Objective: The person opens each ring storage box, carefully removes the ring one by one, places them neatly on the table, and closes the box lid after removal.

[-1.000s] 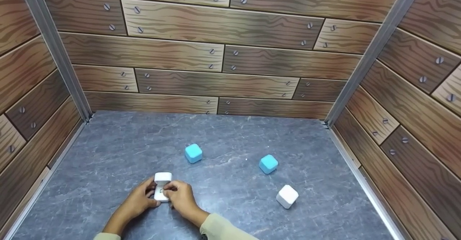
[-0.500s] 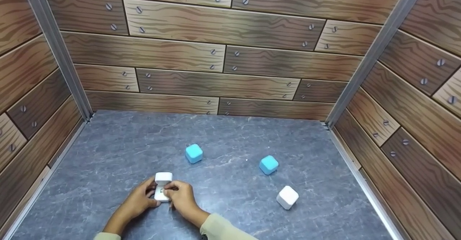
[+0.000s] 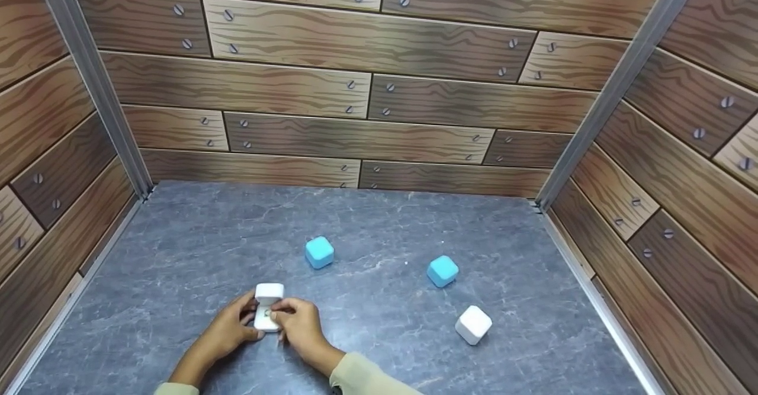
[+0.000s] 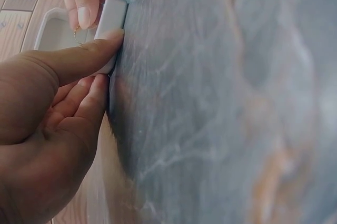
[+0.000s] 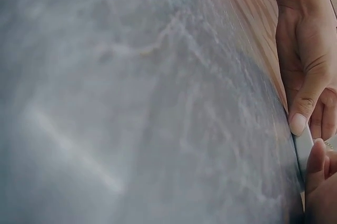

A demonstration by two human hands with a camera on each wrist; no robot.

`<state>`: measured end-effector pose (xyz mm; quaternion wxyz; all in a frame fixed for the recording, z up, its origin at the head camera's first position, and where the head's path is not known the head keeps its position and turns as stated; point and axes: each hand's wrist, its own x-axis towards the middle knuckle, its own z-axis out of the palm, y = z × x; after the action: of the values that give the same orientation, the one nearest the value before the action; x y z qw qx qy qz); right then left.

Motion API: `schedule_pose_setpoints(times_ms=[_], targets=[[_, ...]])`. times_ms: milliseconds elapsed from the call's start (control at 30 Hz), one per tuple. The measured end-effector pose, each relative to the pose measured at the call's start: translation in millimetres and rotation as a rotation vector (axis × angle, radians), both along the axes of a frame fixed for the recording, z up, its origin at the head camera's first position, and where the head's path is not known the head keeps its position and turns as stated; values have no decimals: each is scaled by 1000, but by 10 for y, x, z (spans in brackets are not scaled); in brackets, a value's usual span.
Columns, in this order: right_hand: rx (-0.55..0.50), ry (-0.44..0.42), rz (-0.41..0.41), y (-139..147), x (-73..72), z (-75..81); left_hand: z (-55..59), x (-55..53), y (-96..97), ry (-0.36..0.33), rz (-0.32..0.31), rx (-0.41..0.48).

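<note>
A small white ring box (image 3: 270, 292) stands on the table with its lid raised. My left hand (image 3: 227, 325) holds it from the left side, and in the left wrist view the thumb (image 4: 84, 58) lies across the front of its base. A thin gold ring (image 4: 77, 37) shows over the box's inside. At the ring, my right hand (image 3: 303, 327) pinches with thumb and fingers. In the right wrist view, part of the white base shows between the two hands, and the ring is mostly hidden.
Two light-blue cubes with rounded edges, the left blue cube (image 3: 320, 253) and the right blue cube (image 3: 443, 271), sit beyond the hands. A white cube (image 3: 474, 325) lies to the right. Wood-patterned walls (image 3: 296, 93) enclose the grey marbled table (image 3: 367, 229) at the back and sides.
</note>
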<state>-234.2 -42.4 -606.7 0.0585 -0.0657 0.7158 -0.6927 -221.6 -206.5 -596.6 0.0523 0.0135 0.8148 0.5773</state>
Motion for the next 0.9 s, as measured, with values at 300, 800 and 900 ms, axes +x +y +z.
schedule_pose_setpoints(times_ms=[300,800,900], targets=[[-42,-2,6,11,-16,-13,11,2,1,8,7,-2],[20,-10,14,75,10,30,7,-16,-7,-17,4,-29],[42,-11,17,107,31,56,2,-11,-10,-4,-6,-13]])
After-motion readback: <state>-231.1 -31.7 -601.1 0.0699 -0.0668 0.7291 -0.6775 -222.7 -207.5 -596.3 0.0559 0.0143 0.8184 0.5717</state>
